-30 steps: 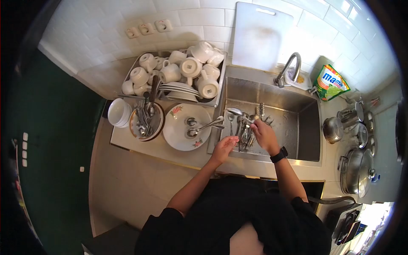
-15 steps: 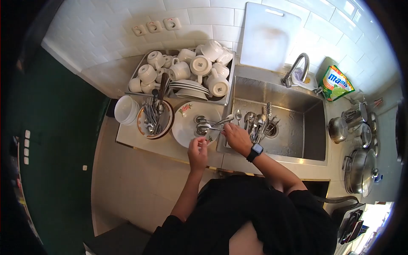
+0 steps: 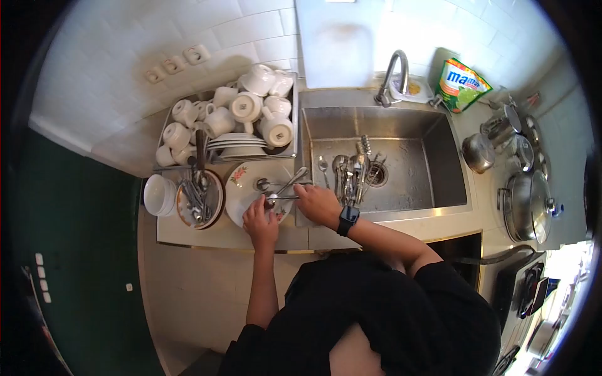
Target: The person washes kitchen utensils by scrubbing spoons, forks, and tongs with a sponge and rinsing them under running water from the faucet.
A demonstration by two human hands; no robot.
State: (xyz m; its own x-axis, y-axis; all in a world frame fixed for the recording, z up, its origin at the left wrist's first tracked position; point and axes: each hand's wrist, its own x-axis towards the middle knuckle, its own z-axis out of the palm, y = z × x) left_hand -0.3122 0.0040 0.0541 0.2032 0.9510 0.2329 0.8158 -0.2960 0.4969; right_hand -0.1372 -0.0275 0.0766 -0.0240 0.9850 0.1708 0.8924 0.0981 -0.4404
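Observation:
A large white plate with a floral print (image 3: 237, 203) lies on the counter left of the sink. My right hand (image 3: 318, 205), with a watch on the wrist, is closed on the handle of a metal spoon (image 3: 286, 197) above the plate's right side. My left hand (image 3: 261, 224) is at the front of the plate, its fingers around the bowl end of that spoon. Other spoons (image 3: 263, 184) lie on the plate beyond my hands, their handles crossing. My fingers partly hide the held spoon.
A bowl of cutlery (image 3: 183, 210) and stacked white bowls (image 3: 160, 194) stand at the left. Behind is a rack (image 3: 295, 119) of white cups (image 3: 244, 106) and plates (image 3: 238, 143). Wet cutlery (image 3: 351, 178) lies in the sink (image 3: 433, 156) under the faucet (image 3: 401, 69). Pots (image 3: 527, 207) stand at the right.
My left hand has moved up to the spoon's bowl, where before it was apart from it with curled fingers. My right hand keeps its grip. The camera view has shifted.

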